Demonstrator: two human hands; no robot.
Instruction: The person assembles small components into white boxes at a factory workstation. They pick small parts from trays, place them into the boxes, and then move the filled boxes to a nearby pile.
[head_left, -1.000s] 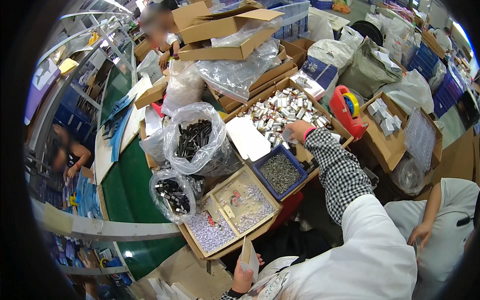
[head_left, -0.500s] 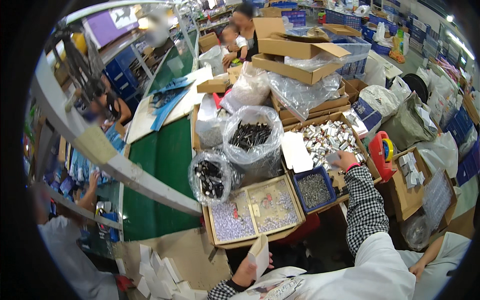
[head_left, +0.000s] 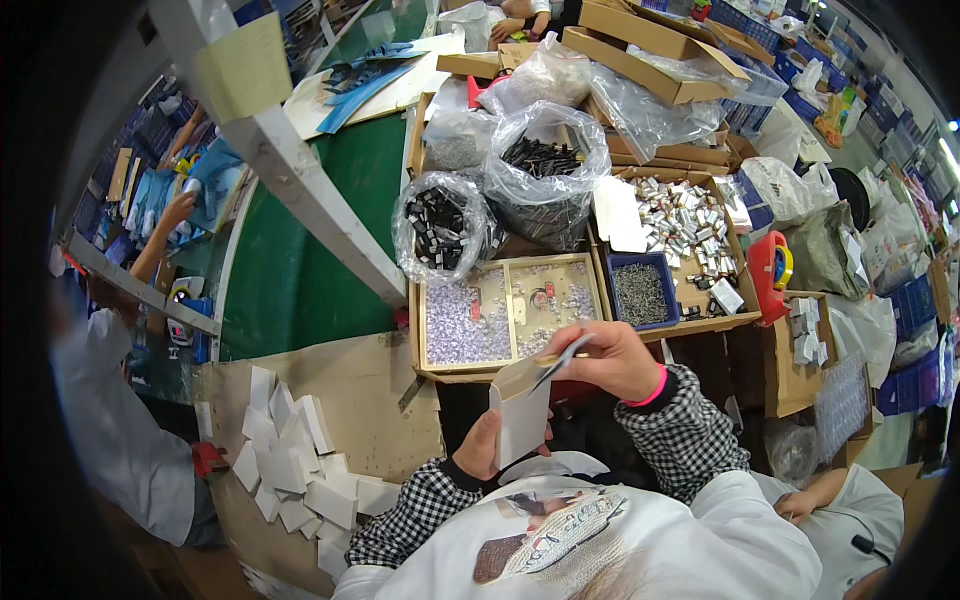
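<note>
My left hand [head_left: 482, 446] is closed round a small white box [head_left: 523, 424], held upright with its top end open toward me. Above it my right hand [head_left: 622, 362] pinches a thin, flat greyish piece [head_left: 563, 360] between thumb and fingers, tilted at the mouth of the box. Its kind cannot be made out. Just beyond my hands stands a two-part wooden tray [head_left: 512, 318] of small clear-purple bits. On the cardboard at my left lies a heap of white boxes [head_left: 290, 450].
Beside the tray, a blue bin [head_left: 671, 318] holds small metal parts, and a carton [head_left: 745, 316] holds silver cylinders. Clear bags of black parts [head_left: 440, 225] stand behind. A metal post [head_left: 310, 200] slants across the green belt [head_left: 350, 190]. A red tape dispenser [head_left: 765, 285] stands right; co-workers sit on both sides.
My right hand has come back from the carton of silver cylinders to the white box, bringing the flat piece. My left hand has raised the box, and the view has tilted down.
</note>
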